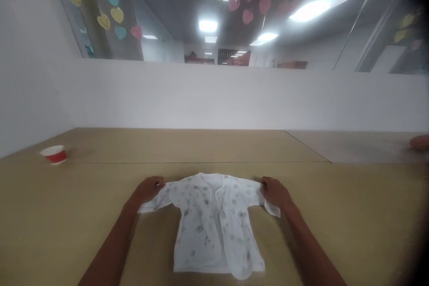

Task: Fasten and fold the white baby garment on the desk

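A small white baby shirt [211, 223] with a faint print lies spread flat on the tan table [67, 214], front side up, sleeves stretched out to both sides. My left hand [149, 189] is closed on the end of the left sleeve. On the other side, my right hand [275, 192] grips the end of the right sleeve, whose cuff sticks out below the hand.
A red and white paper cup [54, 154] stands at the far left of the table. A white wall runs behind the table, with a glass pane above it carrying coloured paper hearts [110, 9]. Something reddish [420, 142] shows at the far right edge.
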`<control>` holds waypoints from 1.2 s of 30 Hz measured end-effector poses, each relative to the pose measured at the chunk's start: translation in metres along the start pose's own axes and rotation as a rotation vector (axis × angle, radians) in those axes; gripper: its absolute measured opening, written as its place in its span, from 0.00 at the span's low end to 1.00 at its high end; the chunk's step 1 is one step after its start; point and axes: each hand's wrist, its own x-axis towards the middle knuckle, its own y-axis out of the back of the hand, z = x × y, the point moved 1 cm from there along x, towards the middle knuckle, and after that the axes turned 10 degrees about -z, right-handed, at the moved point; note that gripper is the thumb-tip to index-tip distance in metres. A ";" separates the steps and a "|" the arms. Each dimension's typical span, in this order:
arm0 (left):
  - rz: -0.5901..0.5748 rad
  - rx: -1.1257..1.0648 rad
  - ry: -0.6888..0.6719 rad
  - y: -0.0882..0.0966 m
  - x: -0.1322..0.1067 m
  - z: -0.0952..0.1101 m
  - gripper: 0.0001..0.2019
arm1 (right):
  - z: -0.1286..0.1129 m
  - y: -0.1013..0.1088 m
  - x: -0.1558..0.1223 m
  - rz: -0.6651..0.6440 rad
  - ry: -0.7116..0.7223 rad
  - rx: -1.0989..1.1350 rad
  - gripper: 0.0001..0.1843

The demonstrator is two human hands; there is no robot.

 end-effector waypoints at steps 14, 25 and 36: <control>0.328 -0.047 -0.283 -0.011 0.006 0.025 0.12 | -0.001 0.009 0.001 0.321 0.213 0.113 0.05; -0.019 0.103 -0.362 -0.070 -0.012 0.132 0.28 | 0.006 -0.019 0.006 -0.006 -0.009 -0.004 0.16; -0.180 0.156 -0.378 -0.051 -0.018 0.121 0.30 | -0.116 -0.051 -0.012 0.146 0.926 0.452 0.17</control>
